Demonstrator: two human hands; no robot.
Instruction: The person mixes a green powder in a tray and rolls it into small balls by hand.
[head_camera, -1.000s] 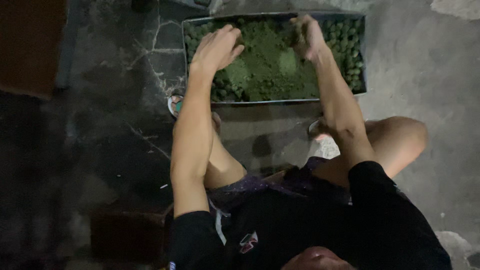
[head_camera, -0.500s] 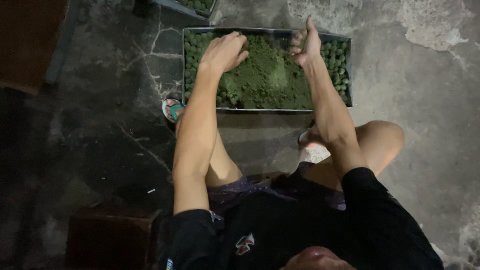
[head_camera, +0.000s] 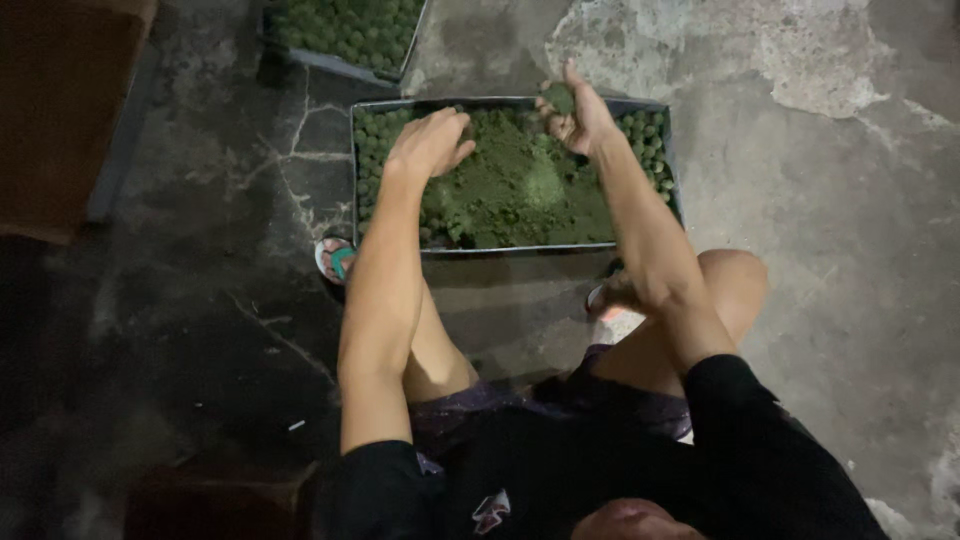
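A shallow metal tray lies on the concrete floor in front of my knees. A heap of green powder fills its middle, and several small green balls line its left and right sides. My left hand rests palm down on the left side of the powder heap with its fingers curled. Over the tray's far edge, my right hand is raised with its fingers closed around a green ball.
A second tray of green balls stands at the top left, beyond the first. A brown board or box lies at the far left. My feet in sandals flank the tray's near edge. The floor is cracked concrete.
The view has shifted, so the tray sits lower in the frame. My right hand has lifted off the powder with a ball in its fingers. My left hand stays on the heap.
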